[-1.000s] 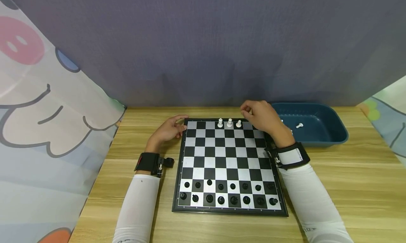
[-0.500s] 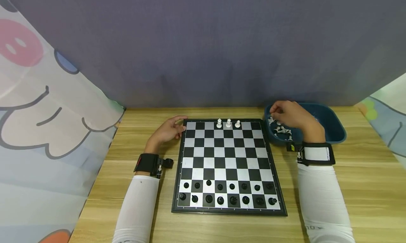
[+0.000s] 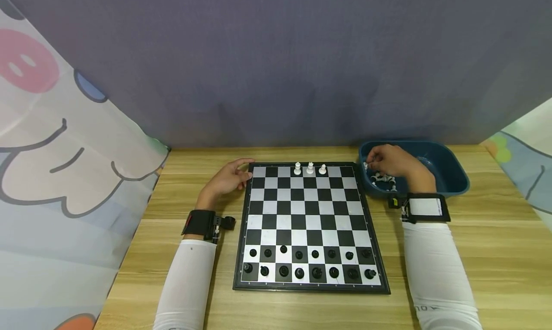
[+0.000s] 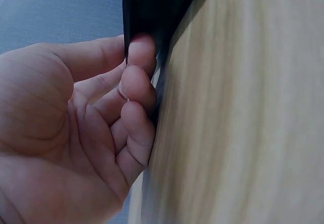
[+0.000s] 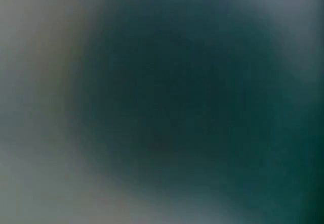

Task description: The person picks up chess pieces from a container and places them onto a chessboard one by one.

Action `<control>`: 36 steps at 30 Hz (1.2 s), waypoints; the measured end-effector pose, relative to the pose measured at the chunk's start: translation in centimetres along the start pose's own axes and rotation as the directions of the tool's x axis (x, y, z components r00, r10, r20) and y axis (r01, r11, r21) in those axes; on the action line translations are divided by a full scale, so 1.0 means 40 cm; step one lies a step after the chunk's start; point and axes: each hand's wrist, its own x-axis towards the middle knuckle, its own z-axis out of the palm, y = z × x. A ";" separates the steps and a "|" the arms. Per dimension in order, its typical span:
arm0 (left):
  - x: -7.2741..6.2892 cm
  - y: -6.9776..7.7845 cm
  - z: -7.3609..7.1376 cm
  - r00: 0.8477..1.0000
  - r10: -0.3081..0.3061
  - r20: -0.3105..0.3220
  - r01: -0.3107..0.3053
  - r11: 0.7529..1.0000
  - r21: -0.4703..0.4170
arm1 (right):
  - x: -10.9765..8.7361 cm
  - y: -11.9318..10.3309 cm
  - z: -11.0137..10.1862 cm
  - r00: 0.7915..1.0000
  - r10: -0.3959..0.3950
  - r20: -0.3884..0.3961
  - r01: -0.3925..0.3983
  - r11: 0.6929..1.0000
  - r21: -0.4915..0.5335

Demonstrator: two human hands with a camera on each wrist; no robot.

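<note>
A black-framed chessboard (image 3: 312,205) lies on the wooden table. My left hand (image 3: 227,179) grips its far left corner, the thumb and curled fingers at the dark board edge (image 4: 152,6) in the left wrist view. My right hand (image 3: 393,162) reaches down into a blue plastic basket (image 3: 457,176), fingers bent over white chess pieces (image 3: 383,179) heaped at its left end. I cannot tell whether the fingertips hold a piece; the right wrist view is only a dark blur. A white rook (image 3: 297,168) stands with two other white pieces on the board's far row.
Black chess pieces (image 3: 299,272) fill the two near rows of the board. The basket stands just right of the board's far right corner. A grey fabric panel (image 3: 276,66) rises behind the table, and a printed cloth (image 3: 64,176) hangs at the left.
My right hand has moved right from above the board's far right corner into the basket, then lower among the pieces. The left hand stays at the board's corner.
</note>
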 end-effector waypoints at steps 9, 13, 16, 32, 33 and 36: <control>0.001 0.002 0.002 1.000 0.008 0.001 -0.008 1.000 -0.020 | 0.009 -0.002 0.011 0.999 0.041 0.014 -0.041 0.999 -0.010; 0.000 0.004 0.004 1.000 0.009 -0.005 -0.009 1.000 -0.017 | 0.010 -0.006 0.012 0.999 0.049 0.012 -0.049 0.999 -0.009; 0.000 0.007 0.005 1.000 0.016 -0.008 -0.016 1.000 -0.011 | 0.009 -0.009 0.012 0.999 0.049 0.002 -0.049 0.999 -0.011; 0.008 0.014 0.006 0.999 0.039 0.003 -0.039 0.999 0.003 | -0.021 -0.025 -0.026 0.996 -0.004 -0.094 -0.004 0.997 -0.080; 0.008 0.014 0.007 0.999 0.040 0.003 -0.040 0.999 0.002 | -0.024 -0.027 -0.029 0.995 -0.007 -0.103 -0.002 0.996 -0.085; 0.006 0.016 0.007 0.999 0.038 0.004 -0.038 0.999 -0.002 | -0.035 -0.035 -0.039 0.991 -0.001 -0.137 -0.011 0.996 -0.093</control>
